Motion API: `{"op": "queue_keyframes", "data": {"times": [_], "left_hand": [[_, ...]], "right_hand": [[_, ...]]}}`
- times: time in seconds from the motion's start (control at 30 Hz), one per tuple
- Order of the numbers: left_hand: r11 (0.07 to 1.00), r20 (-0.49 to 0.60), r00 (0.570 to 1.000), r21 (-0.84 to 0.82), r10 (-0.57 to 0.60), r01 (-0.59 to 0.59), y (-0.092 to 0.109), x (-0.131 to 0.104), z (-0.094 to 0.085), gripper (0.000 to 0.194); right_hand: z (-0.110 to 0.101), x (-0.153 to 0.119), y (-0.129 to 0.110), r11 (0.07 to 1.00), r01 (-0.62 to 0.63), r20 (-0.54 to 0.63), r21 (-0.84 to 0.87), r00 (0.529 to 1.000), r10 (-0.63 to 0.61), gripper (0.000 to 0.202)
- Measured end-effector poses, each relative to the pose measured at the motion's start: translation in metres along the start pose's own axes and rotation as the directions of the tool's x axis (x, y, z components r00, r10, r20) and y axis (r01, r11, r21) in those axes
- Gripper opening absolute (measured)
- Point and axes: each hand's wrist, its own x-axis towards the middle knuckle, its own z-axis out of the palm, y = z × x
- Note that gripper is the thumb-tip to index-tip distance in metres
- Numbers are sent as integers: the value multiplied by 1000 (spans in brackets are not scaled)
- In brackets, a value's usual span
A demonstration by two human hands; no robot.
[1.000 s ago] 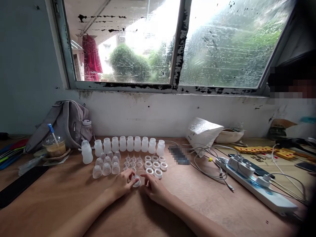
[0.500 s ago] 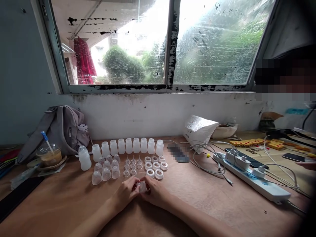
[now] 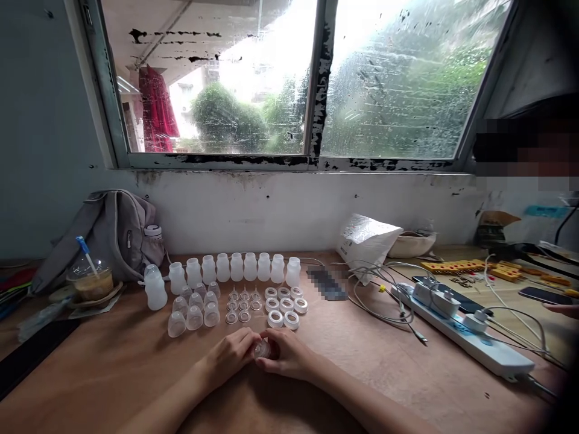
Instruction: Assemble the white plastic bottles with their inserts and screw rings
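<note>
Gripping clear part [image 3: 261, 349] between left fingers [image 3: 249, 341] and right fingers [image 3: 275, 337], 7 o'clock from white rings [image 3: 292, 327], apparently mid-fitting, with steady alignment and even two-sided pressure probably needed next.

Both hands [image 3: 261, 352] hold a small clear piece [image 3: 261, 349] before white rings [image 3: 286, 304] and frosted bottles [image 3: 236, 267]

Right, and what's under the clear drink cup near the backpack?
The cup sits on a round brownish mat, with pale paper showing beneath its edge. Whatever lies directly under the mat's middle is hidden.
</note>
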Motion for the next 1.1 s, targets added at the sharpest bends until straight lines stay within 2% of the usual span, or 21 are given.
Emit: {"op": "queue_keyframes", "data": {"times": [0.1,0.17,0.3,0.37,0.43,0.5,0.57,0.73,0.9,1.1], "left_hand": [[995,14,995,42,95,-95,0,0,-2,14],[993,-32,994,54,103,-101,-2,0,-1,16],[996,-195,979,41,-65,74,-14,-2,1,16],[990,-210,970,53,-120,134,-22,1,2,17],[980,-211,969,123,-127,156,-27,9,2,15],[960,-224,966,215,-129,178,-31,20,2,16],[940,-239,962,277,-135,201,-34,31,5,17],[915,-228,954,306,-197,262,-40,44,22,19],[902,-244,941,307,-235,305,-45,42,29,21],[892,-249,935,315,-252,324,-46,42,28,22]], "right_hand": [[-13,1,2,994,-15,128,111,992,1,30],[-25,1,6,987,-66,238,146,971,29,30],[-51,-2,18,971,-174,382,165,919,99,31],[-64,-5,25,965,-229,447,126,882,151,36],[-74,-8,33,950,-296,494,102,844,210,42],[-82,-12,42,933,-356,490,47,823,289,46],[-89,-15,51,923,-384,451,-12,822,347,46],[-97,-21,68,850,-520,434,-80,750,500,52],[-93,-23,82,843,-531,305,-84,792,529,50],[-92,-21,83,831,-552,276,68,811,516,46]]}}
